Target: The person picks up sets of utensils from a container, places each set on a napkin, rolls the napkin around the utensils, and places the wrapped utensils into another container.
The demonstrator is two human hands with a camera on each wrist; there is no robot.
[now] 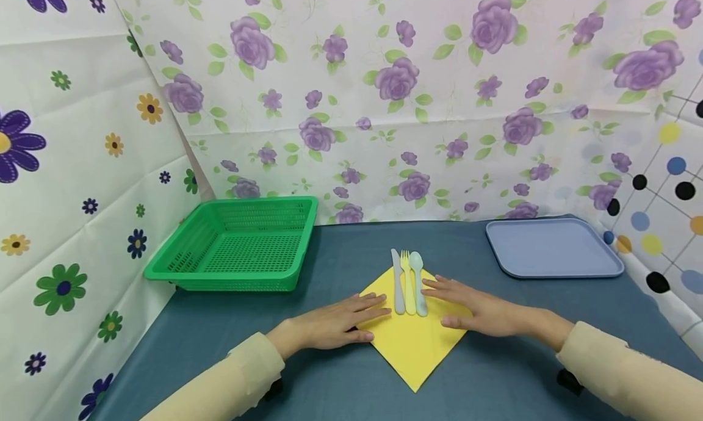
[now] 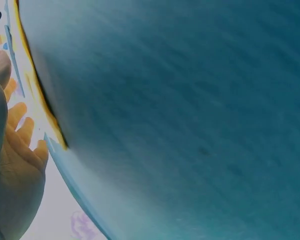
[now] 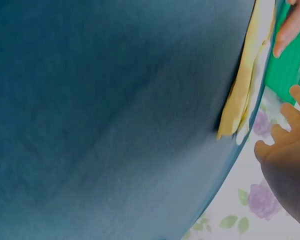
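Note:
A yellow napkin (image 1: 414,354) lies on the table with one corner toward me. On its upper part a grey-lilac knife (image 1: 398,287), a pale yellow fork (image 1: 407,287) and a pale mint spoon (image 1: 418,280) lie side by side, handles toward me, their tops reaching past the napkin's far edge. My left hand (image 1: 335,323) hovers at the napkin's left corner, fingers spread and extended toward the knife. Over the right corner is my right hand (image 1: 483,308), fingers spread, fingertips close beside the spoon. Neither hand holds anything. Both wrist views show the napkin's edge (image 2: 32,75) near relaxed fingers.
A green plastic basket (image 1: 230,280) with perforated sides stands at the back left of the table. A blue-grey tray (image 1: 555,247) lies at the back right. Dark blue cloth (image 1: 351,384) covers the table, and flowered sheets (image 1: 329,73) hang behind it and at the left.

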